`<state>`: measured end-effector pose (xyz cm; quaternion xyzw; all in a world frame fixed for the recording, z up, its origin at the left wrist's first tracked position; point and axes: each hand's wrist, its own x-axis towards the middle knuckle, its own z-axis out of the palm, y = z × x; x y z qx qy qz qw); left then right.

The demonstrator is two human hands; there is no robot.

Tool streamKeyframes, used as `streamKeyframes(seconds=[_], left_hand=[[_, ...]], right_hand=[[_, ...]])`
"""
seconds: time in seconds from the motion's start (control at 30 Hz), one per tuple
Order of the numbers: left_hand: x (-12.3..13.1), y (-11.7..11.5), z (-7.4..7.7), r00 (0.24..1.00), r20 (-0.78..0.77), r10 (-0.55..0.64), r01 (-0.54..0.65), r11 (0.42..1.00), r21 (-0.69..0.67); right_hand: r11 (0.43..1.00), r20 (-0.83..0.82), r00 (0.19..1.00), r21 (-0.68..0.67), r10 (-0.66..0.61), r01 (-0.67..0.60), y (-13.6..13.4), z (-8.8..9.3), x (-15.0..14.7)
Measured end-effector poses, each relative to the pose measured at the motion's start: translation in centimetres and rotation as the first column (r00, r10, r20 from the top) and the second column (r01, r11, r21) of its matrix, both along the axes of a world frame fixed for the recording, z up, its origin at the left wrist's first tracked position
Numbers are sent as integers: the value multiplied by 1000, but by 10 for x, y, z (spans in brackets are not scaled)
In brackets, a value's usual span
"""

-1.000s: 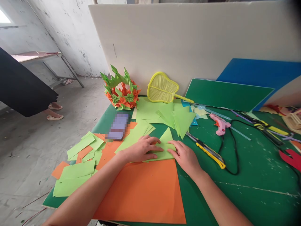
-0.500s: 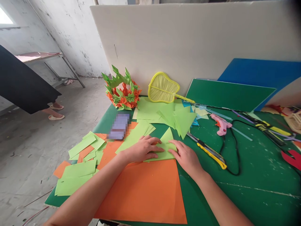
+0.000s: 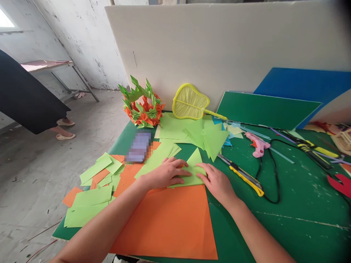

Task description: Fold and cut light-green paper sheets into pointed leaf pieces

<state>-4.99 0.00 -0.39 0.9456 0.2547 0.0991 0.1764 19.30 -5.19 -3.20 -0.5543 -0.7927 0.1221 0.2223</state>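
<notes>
A folded piece of light green paper (image 3: 195, 178) lies on a large orange sheet (image 3: 167, 223), its upper part rising to a point. My left hand (image 3: 167, 173) rests on the folded paper's left side, fingers spread and thumb apart. At its right edge, my right hand (image 3: 218, 180) touches the paper with the tips of thumb and fingers, which stand apart. Part of the folded paper is hidden under my fingers. Just beyond lie several folded green paper triangles (image 3: 215, 140) and a strip of green paper (image 3: 156, 157).
On the green table (image 3: 296, 193) lie a yellow utility knife (image 3: 244, 177), a pink glue gun (image 3: 257, 144) with a black cord, and a phone (image 3: 139, 148). A green and orange folded-paper crown (image 3: 142, 106) stands behind. Left are cut paper pieces (image 3: 90, 197); a person's dark skirt (image 3: 27, 95) is beyond.
My hands and the folded paper look the same as before. The person's dark skirt at the far left has shifted very slightly.
</notes>
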Motion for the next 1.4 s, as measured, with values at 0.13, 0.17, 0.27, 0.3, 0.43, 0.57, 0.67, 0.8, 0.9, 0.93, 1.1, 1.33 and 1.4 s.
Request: streamKeyframes(seconds=[0.13, 0.17, 0.27, 0.3, 0.43, 0.57, 0.67, 0.8, 0.9, 0.93, 1.1, 1.33, 1.4], left_hand=[[0, 0, 0, 1000, -10, 2, -2, 1000, -2], [0, 0, -1, 1000, -9, 3, -3, 1000, 1], [0, 0, -1, 1000, -15, 10, -10, 1000, 3], [0, 0, -1, 1000, -19, 12, -12, 1000, 0], [0, 0, -1, 1000, -23, 13, -13, 1000, -17], [0, 0, -1, 1000, -13, 18, -18, 999, -37], [-1, 1, -1, 1000, 1, 20, -20, 999, -38], [-1, 1, -2, 1000, 18, 18, -18, 999, -36], [-1, 1, -2, 1000, 21, 20, -19, 999, -37], [-1, 0, -2, 1000, 20, 21, -21, 999, -37], [0, 0, -2, 1000, 12, 28, -27, 999, -35], [0, 0, -3, 1000, 18, 26, -25, 999, -31], [0, 0, -3, 1000, 18, 25, -24, 999, -33]], right_hand=[[1000, 4, 1000, -2, 0, 0, 0, 0, -1], [1000, 6, 1000, 1, 0, 0, -1, 0, -1], [998, 26, 1000, 56, 10, -12, -3, 5, 7], [996, 34, 999, 89, 24, -27, -3, 7, 11], [973, 35, 983, 140, 181, -184, -4, 16, 31], [951, 19, 954, 75, 299, -299, -4, 23, 39], [945, 13, 945, 37, 326, -326, -4, 25, 39], [934, 21, 935, 36, 355, -355, -4, 26, 39], [930, 32, 932, 60, 362, -363, -5, 26, 38], [928, 40, 930, 64, 366, -368, -5, 26, 37], [908, 77, 907, 37, 413, -417, -9, 23, 27], [889, 109, 886, 35, 451, -457, -11, 16, 9], [879, 120, 876, 39, 468, -475, -11, 14, 4]])
